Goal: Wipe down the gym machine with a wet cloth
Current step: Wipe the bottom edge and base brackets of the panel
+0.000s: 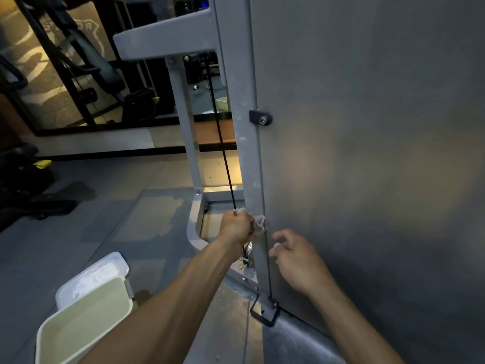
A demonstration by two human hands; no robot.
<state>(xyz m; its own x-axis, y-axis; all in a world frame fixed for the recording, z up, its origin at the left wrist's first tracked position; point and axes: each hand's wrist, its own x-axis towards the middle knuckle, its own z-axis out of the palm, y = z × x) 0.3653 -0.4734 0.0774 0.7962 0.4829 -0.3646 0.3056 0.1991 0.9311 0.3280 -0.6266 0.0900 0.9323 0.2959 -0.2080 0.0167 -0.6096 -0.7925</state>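
Grey painted steel makes up the gym machine, and its upright post (248, 164) rises directly above the left hand (236, 225), which is clenched around a bunched pale cloth (258, 224) and presses it against the lower part of that post. A thin black cable (223, 151) runs down just left of the post and disappears behind the left hand's knuckles. To the right of both hands, a broad flat grey shroud panel (367, 153) fills most of the view, joined to the post by a small black bracket with a bolt (260, 118) well above the hands. The right hand (296, 258) hovers just beside the panel's edge, below and right of the cloth, fingers loosely curled and grasping nothing. Beneath the hands, the machine's base plate (231, 306) looks dusty and speckled, with a black metal loop (265, 315) at the foot of the post. Below and left of the left forearm sits a cream plastic bin (86, 319) with its lid tipped open. Wiping appears to be under way on the post near its base; the speckled base plate and marks higher up the post suggest much remains to be cleaned. Faint pale lettering shows on the far wall beyond the machine, above and left of the hands, but is too blurred to read.
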